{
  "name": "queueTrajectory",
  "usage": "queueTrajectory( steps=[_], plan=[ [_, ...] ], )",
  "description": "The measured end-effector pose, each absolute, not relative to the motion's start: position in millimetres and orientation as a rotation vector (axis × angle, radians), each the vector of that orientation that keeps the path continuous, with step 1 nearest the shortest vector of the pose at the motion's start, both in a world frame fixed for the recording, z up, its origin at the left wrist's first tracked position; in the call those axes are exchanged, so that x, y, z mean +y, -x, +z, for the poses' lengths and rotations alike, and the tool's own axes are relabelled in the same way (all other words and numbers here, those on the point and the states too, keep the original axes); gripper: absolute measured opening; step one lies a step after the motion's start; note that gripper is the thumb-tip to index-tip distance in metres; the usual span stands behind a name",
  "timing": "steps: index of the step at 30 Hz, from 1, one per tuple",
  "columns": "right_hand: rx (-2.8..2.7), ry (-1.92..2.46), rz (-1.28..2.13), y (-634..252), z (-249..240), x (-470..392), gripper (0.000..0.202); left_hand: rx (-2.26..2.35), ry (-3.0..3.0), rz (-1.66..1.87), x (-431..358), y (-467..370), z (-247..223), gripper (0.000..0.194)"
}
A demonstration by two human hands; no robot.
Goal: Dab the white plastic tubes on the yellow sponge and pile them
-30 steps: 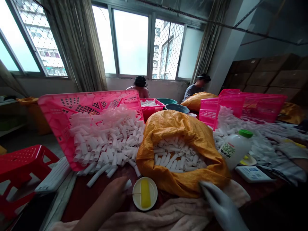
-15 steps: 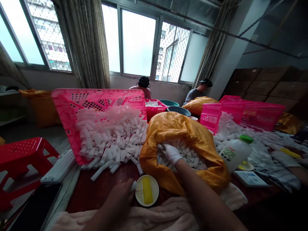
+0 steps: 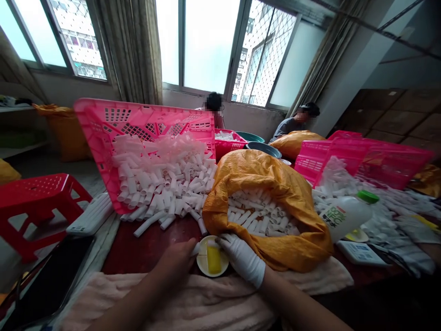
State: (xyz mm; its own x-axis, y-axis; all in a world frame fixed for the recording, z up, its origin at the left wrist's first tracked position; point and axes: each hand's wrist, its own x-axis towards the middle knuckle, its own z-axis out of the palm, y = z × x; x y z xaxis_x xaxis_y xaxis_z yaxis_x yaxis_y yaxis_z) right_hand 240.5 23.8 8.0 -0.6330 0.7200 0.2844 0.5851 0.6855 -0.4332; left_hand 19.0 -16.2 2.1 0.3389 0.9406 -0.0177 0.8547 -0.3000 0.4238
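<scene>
My bare left hand (image 3: pixel 179 259) is closed around a short white plastic tube (image 3: pixel 196 249), its end showing at the fingertips by the left rim of a small round dish (image 3: pixel 220 271). A yellow sponge-like block (image 3: pixel 214 261) lies in the dish. My right hand (image 3: pixel 243 257), in a white glove, has its fingers pinched together at the dish's upper right edge; what they hold cannot be made out. Behind it an orange woven sack (image 3: pixel 267 168) stands open, full of white tubes (image 3: pixel 263 220).
A tipped pink crate (image 3: pixel 93 142) spills white tubes onto the red table (image 3: pixel 138 257). At right are a bottle with green cap (image 3: pixel 349 214), a white box (image 3: pixel 363 253) and a neighbour's gloved hand (image 3: pixel 418 230). A pink towel (image 3: pixel 193 299) lies in front. Two people sit behind.
My right hand has come out of the sack, back and down to the dish. My left hand stays beside the dish with its tube. The camera view has tilted down slightly.
</scene>
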Motion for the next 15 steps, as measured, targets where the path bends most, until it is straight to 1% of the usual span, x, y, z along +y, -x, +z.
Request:
queueTrajectory(
  steps=[3, 7, 11, 15],
  plan=[
    [-2.589, 0.933, 0.322, -246, 8, 21, 0.03, 1.589, -2.258, 0.313, -17, -20, 4, 0.011],
    [-2.497, 0.975, 0.23, -249, 8, 15, 0.029, 1.632, -2.263, 0.293, -16, -22, 6, 0.011],
    [-2.567, 0.835, 0.282, -250, 14, 10, 0.031, 1.624, -2.272, 0.318, -17, -22, 6, 0.015],
    [-2.491, 0.954, 0.265, -249, 14, 7, 0.031, 1.617, -2.271, 0.311, -18, -21, 4, 0.014]
  ],
)
